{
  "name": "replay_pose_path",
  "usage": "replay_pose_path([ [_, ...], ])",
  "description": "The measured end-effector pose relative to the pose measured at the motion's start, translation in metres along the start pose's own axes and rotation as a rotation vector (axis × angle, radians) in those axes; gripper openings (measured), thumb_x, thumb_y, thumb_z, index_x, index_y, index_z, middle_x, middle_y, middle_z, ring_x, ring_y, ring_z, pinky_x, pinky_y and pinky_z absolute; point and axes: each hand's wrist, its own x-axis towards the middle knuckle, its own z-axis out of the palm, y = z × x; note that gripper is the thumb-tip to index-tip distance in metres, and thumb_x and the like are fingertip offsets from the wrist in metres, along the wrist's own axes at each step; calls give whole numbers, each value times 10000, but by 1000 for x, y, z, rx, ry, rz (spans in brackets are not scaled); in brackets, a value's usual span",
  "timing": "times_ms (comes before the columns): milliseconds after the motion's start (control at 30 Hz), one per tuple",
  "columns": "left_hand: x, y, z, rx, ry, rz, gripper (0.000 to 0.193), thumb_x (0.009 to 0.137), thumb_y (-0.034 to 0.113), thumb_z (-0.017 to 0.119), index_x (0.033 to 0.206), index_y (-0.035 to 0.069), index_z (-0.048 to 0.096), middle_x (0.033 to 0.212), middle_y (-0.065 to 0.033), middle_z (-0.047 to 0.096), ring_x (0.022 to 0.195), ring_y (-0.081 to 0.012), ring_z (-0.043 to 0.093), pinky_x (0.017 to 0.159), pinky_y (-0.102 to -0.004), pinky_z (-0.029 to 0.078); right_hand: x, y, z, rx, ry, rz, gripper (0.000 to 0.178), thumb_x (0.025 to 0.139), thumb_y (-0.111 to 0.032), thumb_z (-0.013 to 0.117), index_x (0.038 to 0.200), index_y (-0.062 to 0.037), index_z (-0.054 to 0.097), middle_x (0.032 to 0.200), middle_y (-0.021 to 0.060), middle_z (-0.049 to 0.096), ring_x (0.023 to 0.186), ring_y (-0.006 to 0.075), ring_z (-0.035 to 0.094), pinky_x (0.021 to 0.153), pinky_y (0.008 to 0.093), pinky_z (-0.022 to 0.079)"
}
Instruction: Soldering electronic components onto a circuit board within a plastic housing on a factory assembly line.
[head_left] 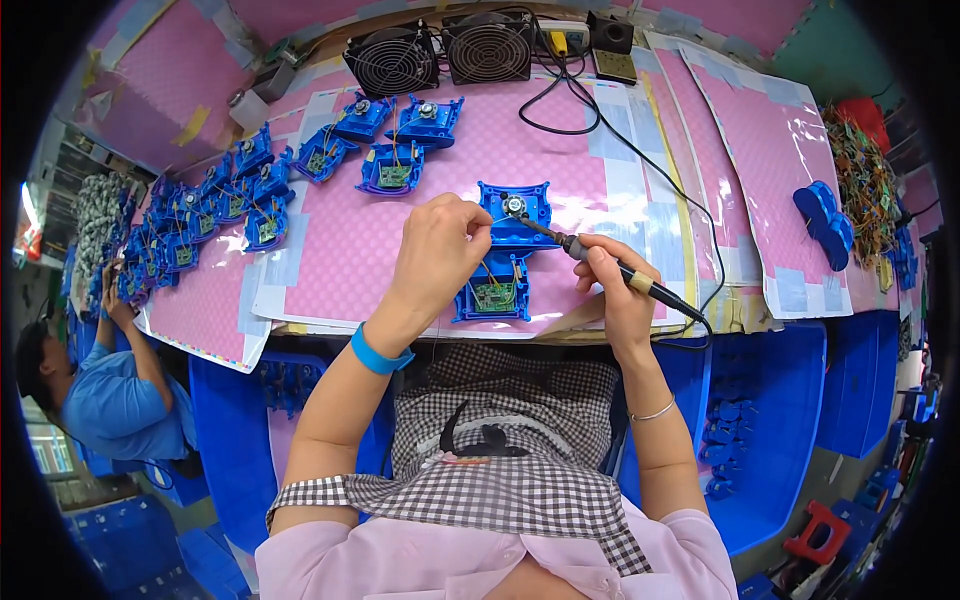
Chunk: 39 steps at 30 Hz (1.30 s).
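A blue plastic housing half (532, 203) with a small round silver speaker (515, 206) lies in front of me on the pink table. Directly below it sits a second blue half holding a green circuit board (494, 297). My right hand (622, 283) grips a soldering iron (640, 281), whose tip points at the speaker's edge. Beside the speaker, my left hand (447, 245) is closed in a pinch near the housing's left side. A thin wire seems to run from those fingers, but what they hold is too small to make out clearly.
Blue housings with boards (392, 172) spread to the back left. Two black fans (487, 48) and a soldering stand (613, 62) line the back. The iron's cable (716, 260) curves along the right. Blue bins (790, 430) flank me; a person in blue (120, 400) works at far left.
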Motion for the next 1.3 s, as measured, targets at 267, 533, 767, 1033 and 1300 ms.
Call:
replay_pose_path([
  [267, 3, 4, 4, -31, -39, -29, 85, 705, 31, 623, 757, -24, 662, 742, -164, 627, 712, -305, 623, 660, -403, 492, -2, -4, 2, -21, 5, 0, 239, 905, -145, 596, 1036, 43, 667, 757, 110, 666, 611, 126, 610, 587, 225, 487],
  [533, 5, 10, 4, 43, -34, 47, 55, 721, 22, 605, 744, -21, 631, 746, -176, 611, 716, -344, 608, 653, -433, 480, -3, -6, 3, -166, -2, -95, 195, 859, -60, 627, 1019, 44, 669, 764, 98, 666, 623, 114, 613, 588, 215, 486],
  [767, 3, 22, 8, 31, -32, 76, 78, 750, 16, 585, 824, -5, 569, 766, -176, 600, 736, -368, 594, 643, -463, 463, 9, -22, -18, -167, 63, -14, 210, 849, -123, 656, 991, 29, 687, 698, 67, 641, 576, 92, 562, 541, 207, 433],
  [1033, 11, 23, 21, 39, -84, 58, 42, 754, 4, 554, 795, -5, 555, 776, -187, 610, 754, -377, 594, 654, -472, 459, 12, -16, -19, -212, -25, -34, 184, 841, -104, 666, 989, 1, 699, 696, 52, 646, 568, 82, 557, 519, 198, 415],
  [1300, 13, 23, 22, 20, -83, 57, 43, 739, 1, 559, 781, 0, 556, 761, -182, 610, 751, -374, 595, 651, -471, 459, 16, -13, -21, -230, -29, -28, 176, 837, -95, 666, 985, -8, 705, 666, 21, 633, 558, 56, 542, 502, 188, 391],
])
